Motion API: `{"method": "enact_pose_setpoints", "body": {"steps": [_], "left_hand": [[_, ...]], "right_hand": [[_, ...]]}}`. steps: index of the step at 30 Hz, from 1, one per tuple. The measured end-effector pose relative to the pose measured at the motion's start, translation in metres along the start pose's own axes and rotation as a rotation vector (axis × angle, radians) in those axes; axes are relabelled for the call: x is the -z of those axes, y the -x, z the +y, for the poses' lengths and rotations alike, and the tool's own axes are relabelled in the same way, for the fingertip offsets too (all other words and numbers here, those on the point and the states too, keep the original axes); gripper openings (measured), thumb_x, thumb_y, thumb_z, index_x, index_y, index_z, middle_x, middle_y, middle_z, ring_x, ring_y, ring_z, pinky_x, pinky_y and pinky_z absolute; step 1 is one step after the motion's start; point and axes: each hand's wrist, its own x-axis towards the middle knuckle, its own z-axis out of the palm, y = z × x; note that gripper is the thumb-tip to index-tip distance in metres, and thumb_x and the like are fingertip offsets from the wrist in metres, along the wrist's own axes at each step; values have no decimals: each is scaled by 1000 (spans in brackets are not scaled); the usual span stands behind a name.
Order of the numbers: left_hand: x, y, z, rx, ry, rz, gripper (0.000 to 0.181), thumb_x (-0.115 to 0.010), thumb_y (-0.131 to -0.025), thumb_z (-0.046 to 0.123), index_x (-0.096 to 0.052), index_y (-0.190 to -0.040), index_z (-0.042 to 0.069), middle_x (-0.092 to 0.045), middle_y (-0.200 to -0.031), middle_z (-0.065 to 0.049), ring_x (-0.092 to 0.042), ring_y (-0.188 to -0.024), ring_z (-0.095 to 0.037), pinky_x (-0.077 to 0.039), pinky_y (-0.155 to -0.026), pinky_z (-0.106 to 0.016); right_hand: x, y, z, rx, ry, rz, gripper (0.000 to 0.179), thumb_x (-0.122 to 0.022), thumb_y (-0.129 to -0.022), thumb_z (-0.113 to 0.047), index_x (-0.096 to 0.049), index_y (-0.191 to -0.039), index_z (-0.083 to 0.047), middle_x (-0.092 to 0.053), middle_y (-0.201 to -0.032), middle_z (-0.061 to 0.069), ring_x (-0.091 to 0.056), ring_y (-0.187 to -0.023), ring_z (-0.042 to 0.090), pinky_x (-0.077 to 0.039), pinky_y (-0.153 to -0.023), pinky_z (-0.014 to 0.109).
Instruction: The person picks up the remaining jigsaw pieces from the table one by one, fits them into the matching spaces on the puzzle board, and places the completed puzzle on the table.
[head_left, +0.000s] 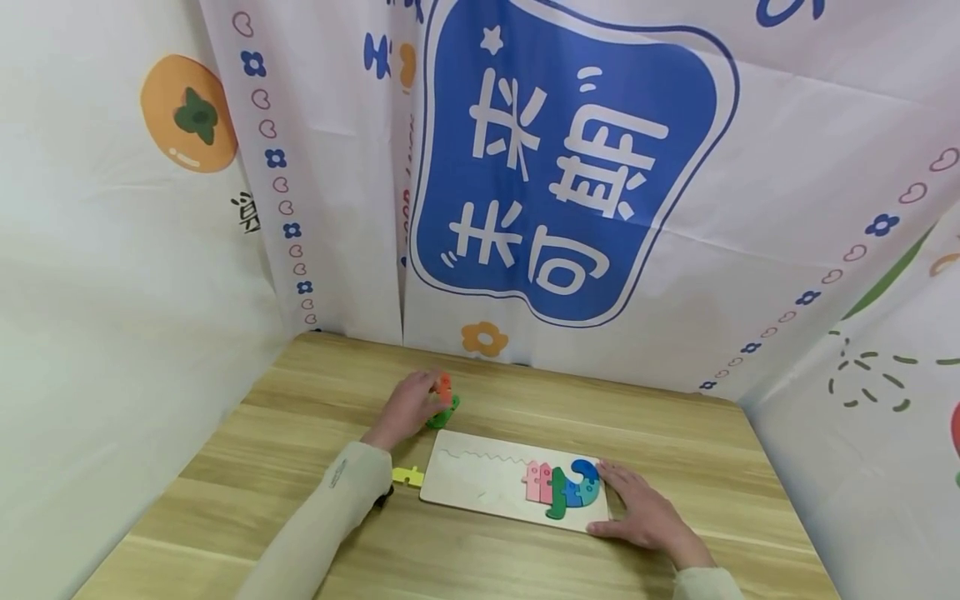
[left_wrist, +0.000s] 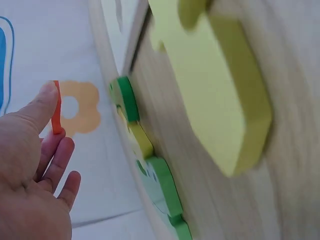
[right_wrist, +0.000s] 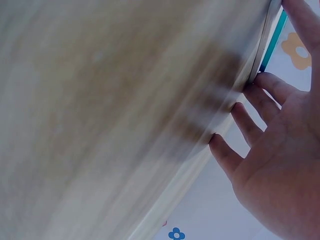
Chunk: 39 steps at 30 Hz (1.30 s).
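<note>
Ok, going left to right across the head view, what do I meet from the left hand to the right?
Left hand → orange piece it pinches → pink pieces → green piece beside them → lower blue piece → teal piece → right hand.

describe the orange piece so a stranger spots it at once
On the table lies a pale board. Past its far left corner, the left hand pinches the orange piece. It is the only orange one in view, held up off the table.
</note>
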Motion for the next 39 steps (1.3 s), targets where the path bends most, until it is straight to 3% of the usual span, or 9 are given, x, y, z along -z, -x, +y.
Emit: {"method": "enact_pose_setpoints", "body": {"steps": [8, 14, 18, 24, 32, 39], "left_hand": [[0, 13, 19, -47, 37, -24, 66, -81, -90, 17, -53, -148, 2, -64, -120, -10, -63, -110, -30, -54, -99, -47], [-3, 23, 38, -92, 38, -63, 66, -80, -91, 23, -54, -148, 4, -66, -122, -13, -63, -113, -34, -46, -107, -56], [-12, 34, 51, -143, 30, -100, 64, -79, -91, 29, -56, -146, 6, -70, -115, -7, -65, -109, -28, -45, -108, -55], [-34, 48, 72, -160, 26, -205, 56, -81, -89, 34, -63, -137, 13, -71, -117, 4, -64, -107, -13, -51, -102, -42], [-55, 52, 100, -205, -109, -320, 56, -83, -87, 39, -68, -133, 12, -72, -98, 10, -62, -97, -8, -46, -107, -42], [-69, 52, 112, -194, -182, -347, 55, -84, -85, 44, -70, -129, 16, -69, -90, 11, -64, -98, -8, -44, -111, -46]], "right_hand": [[-2, -1, 1, -2, 1, 4, 108, -82, -76, -66, -42, -158, -10, -40, -164, 16, -36, -149, 47, -35, -113, 72], [-3, -1, 2, -8, -4, 6, 108, -82, -75, -66, -42, -158, -10, -40, -164, 15, -36, -149, 47, -35, -113, 71], [-3, -2, 2, -8, -8, 11, 108, -83, -75, -66, -43, -158, -10, -40, -164, 15, -35, -150, 47, -34, -114, 71], [-3, -2, 3, -2, -10, 8, 107, -82, -75, -66, -43, -158, -10, -41, -164, 14, -36, -149, 46, -35, -114, 70], [0, -2, 1, -5, -3, -7, 108, -82, -76, -66, -42, -159, -10, -40, -164, 15, -36, -149, 47, -35, -114, 70], [-1, -1, 1, -9, 1, -3, 107, -83, -76, -65, -42, -158, -10, -41, -164, 15, -37, -149, 47, -36, -112, 71]]}}
